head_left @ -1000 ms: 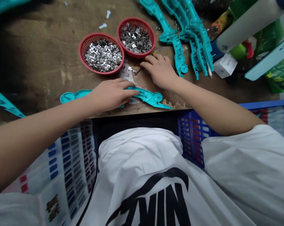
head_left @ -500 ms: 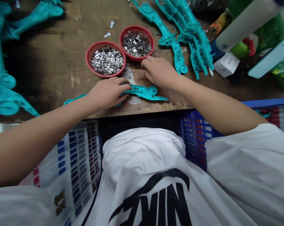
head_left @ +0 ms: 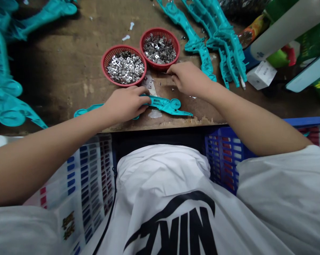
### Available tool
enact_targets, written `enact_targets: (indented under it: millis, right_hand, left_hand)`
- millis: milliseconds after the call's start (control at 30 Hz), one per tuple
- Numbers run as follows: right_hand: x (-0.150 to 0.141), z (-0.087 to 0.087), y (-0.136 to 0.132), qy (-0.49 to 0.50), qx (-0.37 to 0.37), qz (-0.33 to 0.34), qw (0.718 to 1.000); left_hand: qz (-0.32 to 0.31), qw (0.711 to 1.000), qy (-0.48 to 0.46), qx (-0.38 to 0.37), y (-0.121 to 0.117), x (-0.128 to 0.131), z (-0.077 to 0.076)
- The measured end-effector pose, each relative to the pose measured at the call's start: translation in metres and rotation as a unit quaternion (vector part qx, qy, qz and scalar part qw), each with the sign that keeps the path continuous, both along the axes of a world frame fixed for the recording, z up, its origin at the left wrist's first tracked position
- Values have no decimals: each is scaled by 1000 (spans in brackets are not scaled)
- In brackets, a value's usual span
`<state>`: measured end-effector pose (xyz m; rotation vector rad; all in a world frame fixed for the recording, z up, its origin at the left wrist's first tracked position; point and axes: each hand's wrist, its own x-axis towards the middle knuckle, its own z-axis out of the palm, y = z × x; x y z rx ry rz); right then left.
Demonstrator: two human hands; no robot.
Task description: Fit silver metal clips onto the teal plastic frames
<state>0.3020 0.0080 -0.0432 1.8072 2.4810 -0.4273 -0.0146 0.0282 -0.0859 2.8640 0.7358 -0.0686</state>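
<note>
My left hand (head_left: 128,103) is closed over the middle of a long turquoise plastic part (head_left: 173,105), which lies along the table's front edge. The hand and forearm cover much of that part. Just past the near rim of the right red basket (head_left: 160,65), my right hand (head_left: 188,78) has its fingers pinched together. A thin dark sliver shows at the fingertips, too small to name. Silvery metal clips (head_left: 126,67) fill the left red basket (head_left: 104,69), and small metal pieces (head_left: 160,49) fill the right one.
More turquoise parts are piled at left (head_left: 8,88) and back right (head_left: 223,46). At right stand a small white box (head_left: 261,75) and a white bottle (head_left: 284,30). A blue crate (head_left: 223,148) and a white crate (head_left: 89,184) flank my lap below the wooden table (head_left: 77,67).
The view has shifted slightly, moving the scene to the right. My right hand has drawn a little right of the basket, exposing the thin sliver. My left hand stays on the turquoise part.
</note>
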Motion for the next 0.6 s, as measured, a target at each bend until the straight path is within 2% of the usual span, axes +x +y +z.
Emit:
enact_targets:
  millis: [167, 267, 400, 600]
  right_hand:
    - [-14, 9, -16, 68, -60, 37, 995]
    - [-28, 9, -28, 93, -74, 46, 992]
    - [-37, 10, -35, 73, -85, 41, 993]
    - [-41, 11, -35, 51, -105, 48, 992]
  left_hand:
    - [11, 1000, -5, 5, -7, 1, 0]
    - [44, 999, -11, 3, -11, 4, -1]
    - [103, 995, -9, -16, -13, 5, -5]
    - [121, 992, -12, -26, -13, 2, -6]
